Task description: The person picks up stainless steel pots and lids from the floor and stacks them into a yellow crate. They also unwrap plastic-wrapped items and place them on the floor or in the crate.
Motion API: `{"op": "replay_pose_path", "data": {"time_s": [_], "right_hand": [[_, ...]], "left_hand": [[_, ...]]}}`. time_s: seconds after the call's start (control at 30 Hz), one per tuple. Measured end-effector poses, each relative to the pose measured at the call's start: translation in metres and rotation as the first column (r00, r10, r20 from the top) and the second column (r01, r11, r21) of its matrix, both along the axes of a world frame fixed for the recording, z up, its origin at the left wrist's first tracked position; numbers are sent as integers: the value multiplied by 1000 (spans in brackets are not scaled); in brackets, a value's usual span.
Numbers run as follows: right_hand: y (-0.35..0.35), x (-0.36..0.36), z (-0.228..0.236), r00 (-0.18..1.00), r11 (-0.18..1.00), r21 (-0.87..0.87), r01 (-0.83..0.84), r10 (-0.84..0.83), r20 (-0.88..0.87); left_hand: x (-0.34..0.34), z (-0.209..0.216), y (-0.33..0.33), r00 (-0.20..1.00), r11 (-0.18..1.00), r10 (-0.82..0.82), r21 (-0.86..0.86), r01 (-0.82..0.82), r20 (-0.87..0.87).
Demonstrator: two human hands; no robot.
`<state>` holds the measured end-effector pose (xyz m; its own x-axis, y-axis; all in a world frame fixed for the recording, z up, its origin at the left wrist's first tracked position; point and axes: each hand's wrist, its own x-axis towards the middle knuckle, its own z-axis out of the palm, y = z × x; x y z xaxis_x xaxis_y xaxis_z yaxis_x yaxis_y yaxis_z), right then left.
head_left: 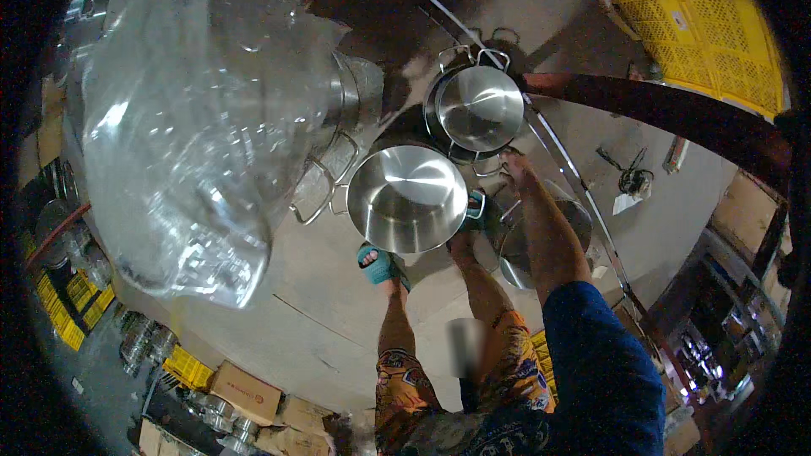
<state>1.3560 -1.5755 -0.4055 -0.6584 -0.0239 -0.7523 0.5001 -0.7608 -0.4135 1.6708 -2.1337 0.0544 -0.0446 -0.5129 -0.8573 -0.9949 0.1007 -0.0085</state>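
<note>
Head view: floor, then big clear plastic bag at left. Wide pot sits on floor, just beside paired pots. Looks partway: two together, wide one separate. Right hand at their near handle; fingers' grip can't be told. Left hand out of view.

Workshop or storeroom — yellow crates, cardboard boxes, steel pots.

Yellow crates upper right, cardboard boxes lower left.
</note>
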Motion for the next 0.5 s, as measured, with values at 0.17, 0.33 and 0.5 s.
{"op": "replay_pose_path", "data": {"time_s": [0.17, 0.33, 0.5], "right_hand": [[-39, 43, 30, 952, 748, 589, -305, 237, 192], [-231, 193, 218, 943, 903, -341, -261, 314, 108], [-411, 259, 329, 987, 799, -585, -142, 156, -26]], "left_hand": [[-37, -10, -23, 952, 995, 99, -1, -103, -288], [-102, -32, 19, 654, 990, 124, 49, -133, -746], [-156, 21, 98, 558, 970, 136, 224, 94, -819]]}}
